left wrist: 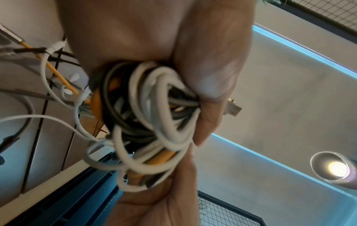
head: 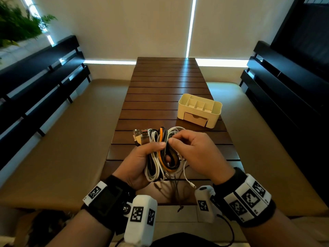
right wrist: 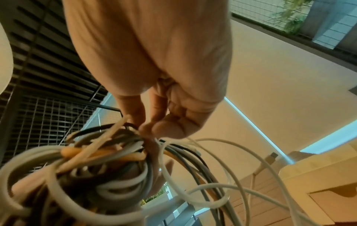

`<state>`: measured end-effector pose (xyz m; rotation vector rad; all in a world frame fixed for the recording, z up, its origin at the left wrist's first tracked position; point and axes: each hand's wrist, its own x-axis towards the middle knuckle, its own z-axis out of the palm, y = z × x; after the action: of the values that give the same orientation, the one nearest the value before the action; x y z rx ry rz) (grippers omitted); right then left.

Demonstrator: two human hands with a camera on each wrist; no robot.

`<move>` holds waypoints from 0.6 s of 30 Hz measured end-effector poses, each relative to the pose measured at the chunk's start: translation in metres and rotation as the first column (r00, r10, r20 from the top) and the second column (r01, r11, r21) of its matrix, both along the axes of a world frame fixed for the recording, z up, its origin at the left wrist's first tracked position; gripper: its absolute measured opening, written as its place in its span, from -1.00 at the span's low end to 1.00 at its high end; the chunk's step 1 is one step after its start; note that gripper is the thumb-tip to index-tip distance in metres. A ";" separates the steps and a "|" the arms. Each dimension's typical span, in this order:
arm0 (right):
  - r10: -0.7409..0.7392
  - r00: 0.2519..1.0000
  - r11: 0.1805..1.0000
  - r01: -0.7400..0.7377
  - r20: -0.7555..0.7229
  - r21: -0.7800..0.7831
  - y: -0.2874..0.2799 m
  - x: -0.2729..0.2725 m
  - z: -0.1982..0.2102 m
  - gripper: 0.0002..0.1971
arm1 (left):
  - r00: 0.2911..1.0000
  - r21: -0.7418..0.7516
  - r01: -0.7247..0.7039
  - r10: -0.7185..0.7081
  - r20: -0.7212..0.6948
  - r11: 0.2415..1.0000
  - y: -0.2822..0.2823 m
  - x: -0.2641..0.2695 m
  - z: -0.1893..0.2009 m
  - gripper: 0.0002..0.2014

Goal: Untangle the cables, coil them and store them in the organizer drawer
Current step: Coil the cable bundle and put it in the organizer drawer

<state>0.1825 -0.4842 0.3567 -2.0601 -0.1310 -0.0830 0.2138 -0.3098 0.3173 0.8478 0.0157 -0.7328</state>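
Left hand (head: 140, 161) gripping cable tangle (head: 160, 154), right hand (head: 194, 154) pinching a strand, above table's near edge (head: 114, 157)

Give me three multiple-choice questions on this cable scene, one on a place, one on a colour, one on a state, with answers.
1. Where is the cable bundle?
A. in the drawer
B. held above the table
C. on the floor

2. What colour is the organizer?
A. cream
B. black
C. red

3. How is the organizer's drawer?
A. pulled fully out
B. removed
C. closed

Answers:
1 B, the left hand grips the bundle while the right hand pinches a strand.
2 A, its walls are cream.
3 C, the drawer front sits flush with the body.
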 end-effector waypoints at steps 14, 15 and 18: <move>0.010 0.999 0.998 -0.008 -0.033 0.061 -0.004 0.000 0.004 -0.89 | 0.978 0.190 0.058 -0.094 0.189 0.980 0.006 0.002 0.011 -0.53; 0.013 0.999 0.997 -0.009 -0.046 0.075 -0.004 -0.001 0.005 -0.89 | 0.975 0.194 0.067 -0.106 0.197 0.979 0.006 0.002 0.011 -0.52; 0.031 0.997 0.994 -0.024 -0.069 0.103 -0.005 -0.002 0.008 -0.90 | 0.964 0.172 0.089 -0.128 0.233 0.981 0.008 0.004 0.010 -0.59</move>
<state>0.1809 -0.4889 0.3651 -1.9557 -0.1096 0.0003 0.2173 -0.3017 0.3269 1.0958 -0.1955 -0.7330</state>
